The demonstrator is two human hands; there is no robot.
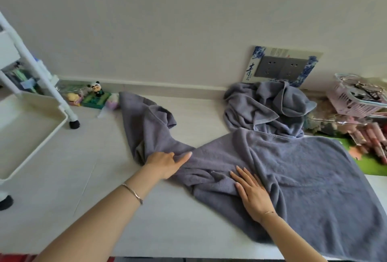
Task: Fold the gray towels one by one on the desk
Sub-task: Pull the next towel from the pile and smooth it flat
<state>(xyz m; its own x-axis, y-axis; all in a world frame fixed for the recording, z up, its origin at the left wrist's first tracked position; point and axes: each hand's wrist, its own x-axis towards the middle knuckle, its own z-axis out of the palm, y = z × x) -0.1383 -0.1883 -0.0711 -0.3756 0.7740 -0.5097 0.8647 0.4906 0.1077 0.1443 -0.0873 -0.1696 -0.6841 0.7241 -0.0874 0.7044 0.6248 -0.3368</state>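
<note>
A large gray towel [303, 173] lies spread and wrinkled across the white desk [100, 169], its left end twisted and trailing toward the back. My left hand [165, 163] pinches the bunched cloth at the twist, thumb on top. Flat on the wrinkled middle of the towel lies my right hand [251, 194], fingers straight. A second gray towel [270, 110] sits crumpled in a heap at the back by the wall.
A white rack with a tray [31, 127] stands on the desk at left. Small toys, among them a panda figure [96, 91], sit by the wall. A pink basket [354, 98] and pink clutter fill the right. A wall socket plate [282, 66] is behind the heap.
</note>
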